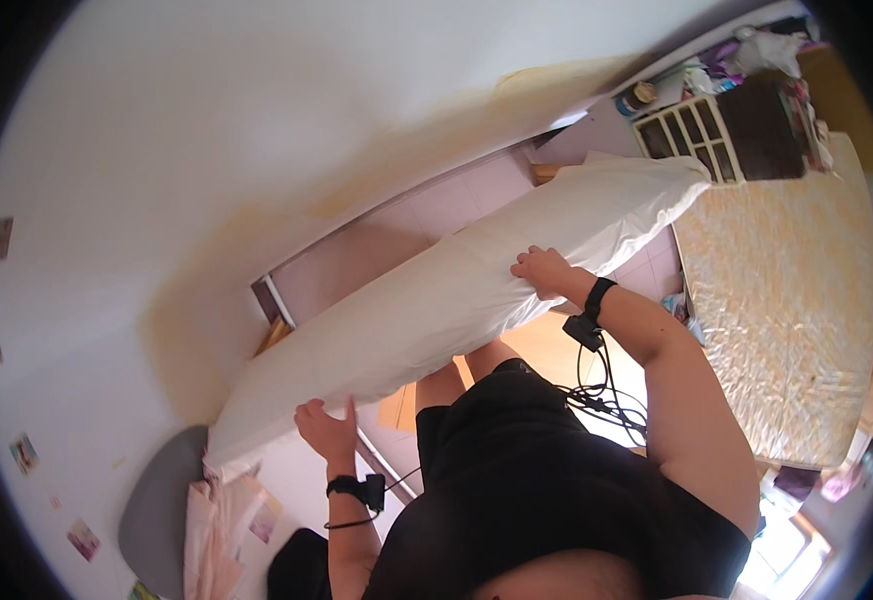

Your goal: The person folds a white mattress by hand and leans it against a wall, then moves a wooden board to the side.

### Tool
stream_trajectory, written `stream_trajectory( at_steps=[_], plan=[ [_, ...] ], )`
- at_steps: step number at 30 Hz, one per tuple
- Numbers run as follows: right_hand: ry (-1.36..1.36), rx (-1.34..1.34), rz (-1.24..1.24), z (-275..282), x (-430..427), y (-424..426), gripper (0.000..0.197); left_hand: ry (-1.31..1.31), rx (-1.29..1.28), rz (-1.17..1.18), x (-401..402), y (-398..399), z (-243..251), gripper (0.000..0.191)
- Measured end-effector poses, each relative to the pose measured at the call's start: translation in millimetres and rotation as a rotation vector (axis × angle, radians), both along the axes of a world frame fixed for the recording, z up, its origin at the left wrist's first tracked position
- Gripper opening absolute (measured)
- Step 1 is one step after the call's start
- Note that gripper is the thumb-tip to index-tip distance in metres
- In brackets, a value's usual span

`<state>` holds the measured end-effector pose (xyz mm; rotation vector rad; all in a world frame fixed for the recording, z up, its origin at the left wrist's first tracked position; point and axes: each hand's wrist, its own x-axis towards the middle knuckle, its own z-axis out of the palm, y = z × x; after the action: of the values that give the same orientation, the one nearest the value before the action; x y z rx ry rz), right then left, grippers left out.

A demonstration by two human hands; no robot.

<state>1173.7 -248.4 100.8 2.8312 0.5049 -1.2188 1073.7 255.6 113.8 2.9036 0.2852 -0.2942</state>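
Observation:
A long mattress in a white cover stretches diagonally before me and seems to stand on its long edge. My right hand is on the near side of its upper part, fingers bent into the cover, with creases running out below them. Lower down, my left hand is at the near edge towards the left end, thumb and fingers spread. Whether its palm presses on the cover is hard to see. Both wrists wear black straps with small devices, and loose black cables hang by my right forearm.
A bare patterned mattress lies at the right. Past its far end are a cream plastic rack and piled bags. Tiled floor shows between the white mattress and the wall. A grey rounded panel and pink fabric are at lower left.

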Motion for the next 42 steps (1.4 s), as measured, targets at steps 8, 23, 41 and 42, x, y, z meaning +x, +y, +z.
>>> stream_trajectory(
  at_steps=[8,23,41,42],
  plan=[
    [-0.056,-0.077,-0.040,2.2,-2.1,2.2,0.039,0.142,-0.185,-0.530,37.6,-47.5,-32.7,0.059],
    [-0.244,0.093,-0.221,8.1,-11.0,8.8,0.034,0.292,-0.203,-0.670,77.7,-62.5,-32.8,0.024],
    [-0.507,0.160,-0.232,-12.1,-15.0,25.2,0.017,0.372,-0.258,-0.735,91.1,-43.3,-49.2,0.049],
    [-0.517,0.157,-0.254,-18.3,-16.1,25.9,0.017,0.335,-0.264,-0.692,88.3,-46.1,-44.2,0.047]
  ],
)
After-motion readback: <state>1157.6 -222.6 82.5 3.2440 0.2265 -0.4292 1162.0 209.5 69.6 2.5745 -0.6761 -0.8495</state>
